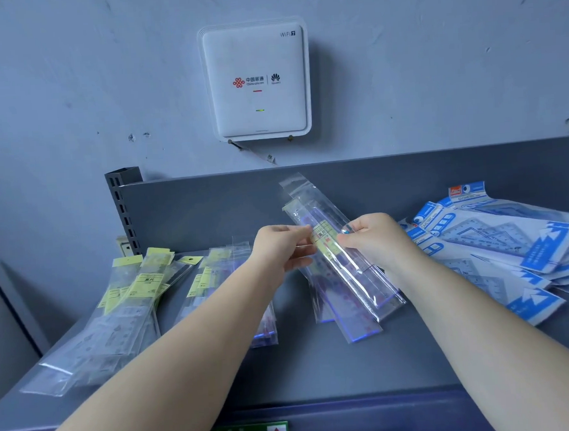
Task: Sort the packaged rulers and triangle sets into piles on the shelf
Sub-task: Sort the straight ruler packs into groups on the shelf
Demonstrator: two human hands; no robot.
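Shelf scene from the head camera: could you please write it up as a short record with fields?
surface: grey shelf with a back panel
left hand: left hand pinches the held ruler packs from the left
right hand: right hand pinches them from the right
held: clear ruler packs, tilted, top leaning left
left pile: yellow-label ruler packs
middle pile: clear packs partly behind the left forearm
right pile: blue triangle set packs
wall: white router

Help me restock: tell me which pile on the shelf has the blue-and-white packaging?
The pile of triangle sets at the far right of the shelf. The far-left pile and its neighbour have yellow labels on clear sleeves.
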